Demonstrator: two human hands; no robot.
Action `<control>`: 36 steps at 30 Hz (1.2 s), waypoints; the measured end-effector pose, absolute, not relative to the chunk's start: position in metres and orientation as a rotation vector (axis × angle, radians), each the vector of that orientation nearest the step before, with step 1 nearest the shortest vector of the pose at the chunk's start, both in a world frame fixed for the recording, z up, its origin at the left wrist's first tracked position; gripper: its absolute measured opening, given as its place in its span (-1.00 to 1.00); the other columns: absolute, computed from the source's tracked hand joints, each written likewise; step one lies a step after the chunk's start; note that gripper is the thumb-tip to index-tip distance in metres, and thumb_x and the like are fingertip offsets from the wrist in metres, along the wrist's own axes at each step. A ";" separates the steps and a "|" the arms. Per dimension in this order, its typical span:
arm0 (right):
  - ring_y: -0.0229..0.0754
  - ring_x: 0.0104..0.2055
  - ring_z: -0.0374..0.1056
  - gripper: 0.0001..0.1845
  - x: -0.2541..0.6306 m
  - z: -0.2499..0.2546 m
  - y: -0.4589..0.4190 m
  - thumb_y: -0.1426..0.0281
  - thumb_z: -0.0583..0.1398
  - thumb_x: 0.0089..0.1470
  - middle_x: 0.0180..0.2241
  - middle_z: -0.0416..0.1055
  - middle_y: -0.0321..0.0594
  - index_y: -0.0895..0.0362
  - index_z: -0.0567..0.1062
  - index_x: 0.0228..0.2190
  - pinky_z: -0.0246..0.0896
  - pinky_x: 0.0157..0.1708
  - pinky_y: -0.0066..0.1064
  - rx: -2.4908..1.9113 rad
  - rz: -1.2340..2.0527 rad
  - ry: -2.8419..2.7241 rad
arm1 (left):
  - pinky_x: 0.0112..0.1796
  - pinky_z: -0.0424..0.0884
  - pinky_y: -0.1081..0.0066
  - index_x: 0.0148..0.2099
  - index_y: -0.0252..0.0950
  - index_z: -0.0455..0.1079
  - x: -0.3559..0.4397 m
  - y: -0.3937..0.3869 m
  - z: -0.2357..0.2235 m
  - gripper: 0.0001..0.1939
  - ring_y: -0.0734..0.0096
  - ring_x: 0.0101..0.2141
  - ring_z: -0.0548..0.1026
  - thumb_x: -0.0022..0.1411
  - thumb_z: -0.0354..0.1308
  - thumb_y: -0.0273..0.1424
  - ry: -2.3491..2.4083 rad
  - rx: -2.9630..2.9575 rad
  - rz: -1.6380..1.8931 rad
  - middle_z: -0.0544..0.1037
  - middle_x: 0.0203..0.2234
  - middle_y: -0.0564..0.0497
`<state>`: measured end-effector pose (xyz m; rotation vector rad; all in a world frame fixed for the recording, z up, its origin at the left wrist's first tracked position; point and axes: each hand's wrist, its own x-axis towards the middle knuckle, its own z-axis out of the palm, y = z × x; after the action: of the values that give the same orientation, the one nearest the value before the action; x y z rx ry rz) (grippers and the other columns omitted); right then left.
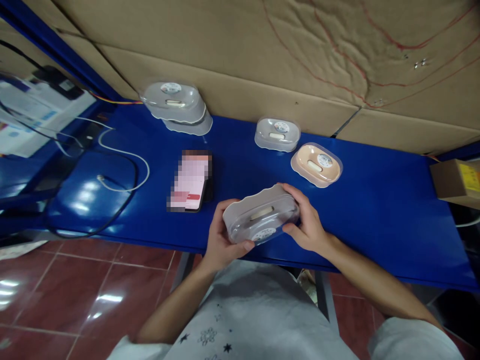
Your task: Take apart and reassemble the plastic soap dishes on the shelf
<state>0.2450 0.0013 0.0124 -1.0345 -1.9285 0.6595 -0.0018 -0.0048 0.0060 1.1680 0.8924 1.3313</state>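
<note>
Both of my hands hold a grey plastic box with a clear lid [247, 212] over the table's front edge. It is tilted, and its lid faces me, showing a round sticker and a pale bar-shaped piece. My left hand [223, 245] wraps round the left end, thumb along the lower edge. At the right end, my right hand [309, 227] grips with its thumb low and fingers over the top. Beyond it on the table lie a similar grey box [277, 142] and a peach-coloured box [317, 165], both with clear lids.
A stack of grey lidded boxes [174, 102] stands at the back left of the blue table [378, 220]. A phone [191, 180] with its screen lit leans there too. Cables [146, 170] run across the left side. A cardboard box [452, 182] sits at the right end.
</note>
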 end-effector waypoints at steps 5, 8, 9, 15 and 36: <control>0.10 0.29 0.49 -0.29 0.244 0.012 -0.002 0.00 0.14 0.44 0.33 0.45 -0.05 -0.08 0.17 0.46 0.54 0.22 -0.04 -1.105 0.666 -1.876 | -0.26 0.45 0.45 0.17 -0.12 0.42 -0.005 -0.008 -0.007 -0.11 0.37 -0.27 0.53 -0.09 0.58 0.17 0.824 1.030 1.295 0.56 -0.14 0.03; 0.08 0.28 0.50 -0.34 0.241 0.011 -0.004 0.04 0.09 0.48 0.32 0.45 -0.04 -0.08 0.15 0.47 0.54 0.22 -0.04 -1.183 0.602 -1.874 | -0.23 0.44 0.45 0.18 -0.12 0.42 -0.006 -0.011 -0.013 -0.19 0.35 -0.24 0.51 0.02 0.53 0.17 0.889 1.007 1.287 0.55 -0.11 0.01; 0.09 0.29 0.48 -0.33 0.241 0.010 -0.004 0.03 0.09 0.48 0.32 0.44 -0.03 -0.06 0.14 0.47 0.52 0.25 -0.01 -1.194 0.579 -1.883 | -0.22 0.44 0.44 0.18 -0.12 0.42 -0.006 -0.012 -0.014 -0.21 0.34 -0.23 0.50 0.05 0.51 0.17 0.901 1.011 1.275 0.55 -0.10 0.00; 0.10 0.35 0.42 -0.35 0.237 0.007 -0.003 0.07 0.01 0.51 0.34 0.40 0.06 0.03 0.12 0.47 0.45 0.31 0.06 -1.315 0.591 -1.866 | 0.00 0.48 0.30 0.31 -0.07 0.32 0.002 -0.019 -0.009 -0.17 0.20 -0.01 0.53 0.15 0.45 0.17 0.814 0.961 1.194 0.49 0.09 -0.07; 0.49 0.48 0.12 0.17 0.251 0.016 0.009 -0.23 0.45 -0.02 0.54 0.05 -0.19 -0.38 0.13 0.48 0.16 0.39 0.52 -0.989 0.268 -2.321 | 0.00 0.66 0.22 0.23 -0.10 0.44 0.020 -0.021 0.024 -0.48 0.10 0.14 0.60 0.39 0.31 0.05 0.780 0.341 0.979 0.60 0.14 -0.07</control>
<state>0.2510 0.0089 0.0162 -0.9887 -2.3213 0.2680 0.0201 -0.0212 0.0237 0.3405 0.7797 0.9786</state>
